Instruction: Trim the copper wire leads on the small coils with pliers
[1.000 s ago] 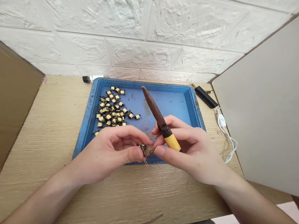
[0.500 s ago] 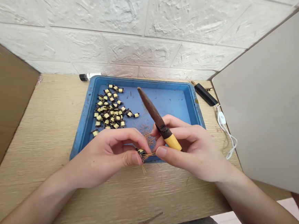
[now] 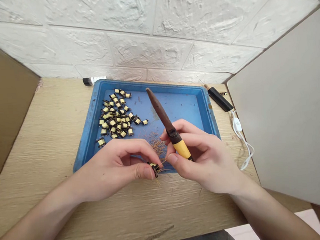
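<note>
My left hand pinches a small yellow-and-black wound component with thin copper leads, held over the near rim of a blue tray. My right hand grips a tool with a yellow handle and a long rusty brown blade pointing up and away; its thumb and fingertip sit at the component's leads. A heap of several like components lies in the tray's left half. Cut copper wire bits lie in the tray just beyond my fingers.
The tray rests on a light wooden table against a white brick-pattern wall. A brown board stands at the left, a pale board at the right. A black device with a white cable lies right of the tray. A small dark-capped bottle lies behind it.
The view has shifted slightly downward. Both hands stay together on the component; the right fingertips have moved closer to it along the leads.
</note>
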{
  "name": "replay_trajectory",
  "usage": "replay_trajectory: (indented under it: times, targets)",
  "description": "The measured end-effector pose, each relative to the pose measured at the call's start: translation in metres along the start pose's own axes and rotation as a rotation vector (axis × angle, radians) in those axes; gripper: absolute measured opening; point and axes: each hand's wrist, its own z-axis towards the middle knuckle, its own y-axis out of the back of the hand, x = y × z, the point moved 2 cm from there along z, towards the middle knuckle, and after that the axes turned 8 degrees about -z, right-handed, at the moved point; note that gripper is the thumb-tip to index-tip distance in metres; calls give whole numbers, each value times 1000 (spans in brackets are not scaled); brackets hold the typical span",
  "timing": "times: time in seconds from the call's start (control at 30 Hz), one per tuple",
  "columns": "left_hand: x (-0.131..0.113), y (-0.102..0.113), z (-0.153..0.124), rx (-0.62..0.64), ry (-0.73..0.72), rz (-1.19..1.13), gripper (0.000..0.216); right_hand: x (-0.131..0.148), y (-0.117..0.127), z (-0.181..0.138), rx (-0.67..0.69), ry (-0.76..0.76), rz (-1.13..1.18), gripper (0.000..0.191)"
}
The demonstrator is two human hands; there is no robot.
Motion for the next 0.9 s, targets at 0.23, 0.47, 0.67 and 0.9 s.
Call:
replay_trajectory:
  times: [0.23, 0.47, 0.67, 0.9]
  targets:
    - [-1, 2, -3, -32, 61, 43, 7, 5, 8, 0, 22, 66, -114, 16]
    - [-6, 14, -3, -47, 64, -88, 7, 9, 56, -4, -20, 368, -631, 22]
    - [-8, 14, -3, 40, 82, -266, 12, 5, 60, -18, 84, 510, -812, 20]
    - [-10, 16, -7, 83, 117, -262, 16, 11, 60, -24, 96, 519, -830, 18]
